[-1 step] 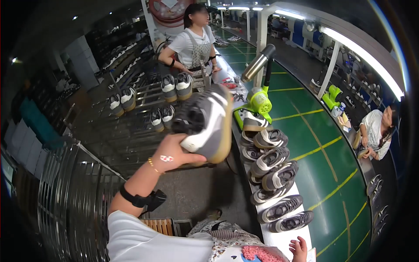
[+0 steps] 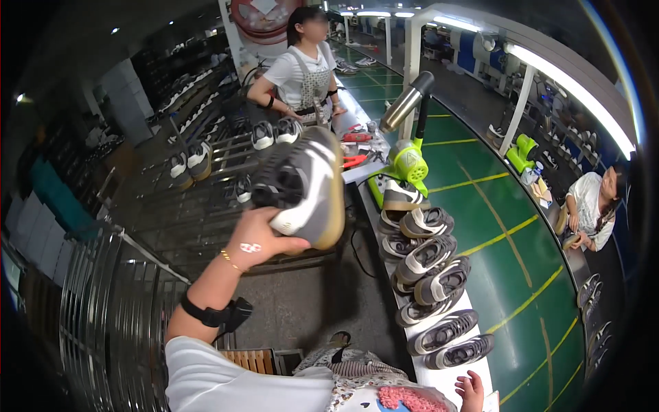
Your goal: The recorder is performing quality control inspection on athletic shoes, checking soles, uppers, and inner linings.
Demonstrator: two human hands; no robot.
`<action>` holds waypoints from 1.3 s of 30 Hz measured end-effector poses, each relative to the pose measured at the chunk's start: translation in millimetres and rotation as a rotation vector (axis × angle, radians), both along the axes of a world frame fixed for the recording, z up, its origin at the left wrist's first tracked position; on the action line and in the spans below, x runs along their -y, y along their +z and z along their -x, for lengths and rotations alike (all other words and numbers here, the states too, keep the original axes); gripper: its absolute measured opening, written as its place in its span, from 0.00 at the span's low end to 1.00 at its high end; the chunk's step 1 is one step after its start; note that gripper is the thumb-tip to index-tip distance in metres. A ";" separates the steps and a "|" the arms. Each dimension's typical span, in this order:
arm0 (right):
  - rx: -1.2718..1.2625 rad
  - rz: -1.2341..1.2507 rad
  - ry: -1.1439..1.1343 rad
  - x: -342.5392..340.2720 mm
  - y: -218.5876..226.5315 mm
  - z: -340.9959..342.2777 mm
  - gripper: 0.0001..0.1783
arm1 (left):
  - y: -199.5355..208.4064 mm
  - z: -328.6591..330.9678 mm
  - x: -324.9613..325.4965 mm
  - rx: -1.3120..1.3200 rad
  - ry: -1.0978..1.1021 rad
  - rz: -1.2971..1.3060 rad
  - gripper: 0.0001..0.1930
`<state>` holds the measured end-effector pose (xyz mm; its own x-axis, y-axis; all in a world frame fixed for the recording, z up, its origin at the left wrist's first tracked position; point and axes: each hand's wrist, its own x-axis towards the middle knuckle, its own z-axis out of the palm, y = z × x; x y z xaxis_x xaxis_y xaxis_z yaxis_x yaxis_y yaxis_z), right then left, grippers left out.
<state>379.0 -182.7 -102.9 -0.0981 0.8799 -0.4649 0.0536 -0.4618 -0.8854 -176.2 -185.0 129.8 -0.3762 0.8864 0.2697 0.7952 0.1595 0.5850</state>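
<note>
My left hand (image 2: 259, 239) is closed round the heel end of a grey-and-white sneaker (image 2: 317, 196) with a tan sole and dark laces. It holds the sneaker up in the air, tilted, in front of a metal rack. My right hand (image 2: 470, 391) is at the lower edge with its fingers apart and loosely bent, and nothing shows in it. Nearest to it is the closest sneaker (image 2: 460, 351) of a row of similar grey sneakers. Several of them stand on a white ledge (image 2: 443, 376), some leaning on one another.
A bright green blower (image 2: 410, 161) with a metal nozzle stands at the row's far end. Beside the row runs a green belt (image 2: 501, 226) with yellow lines. The rack (image 2: 226, 154) at left carries more sneakers. A co-worker (image 2: 305, 75) stands beyond it; another person (image 2: 594, 209) sits at right.
My left hand has moved a little to the left with the sneaker, uncovering red-handled tools on the bench behind. My right hand has barely moved.
</note>
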 end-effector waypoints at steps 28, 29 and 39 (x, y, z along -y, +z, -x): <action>0.441 -0.132 -0.062 -20.8 -12.1 75.6 0.11 | -76.6 343.7 -115.3 -0.843 0.582 -0.067 0.30; 0.329 -0.082 -0.174 -22.9 -13.5 66.8 0.12 | -82.8 317.7 -125.0 -0.806 0.292 -0.350 0.27; 0.250 0.289 -0.305 -50.7 -100.9 29.1 0.45 | -190.1 -155.7 -136.7 0.313 -1.212 0.498 0.21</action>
<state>349.9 -132.0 -203.8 0.2903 0.6824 -0.6709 0.0722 -0.7147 -0.6957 -20.5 -48.3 -60.3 0.7219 0.6800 -0.1283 0.4305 -0.2962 0.8526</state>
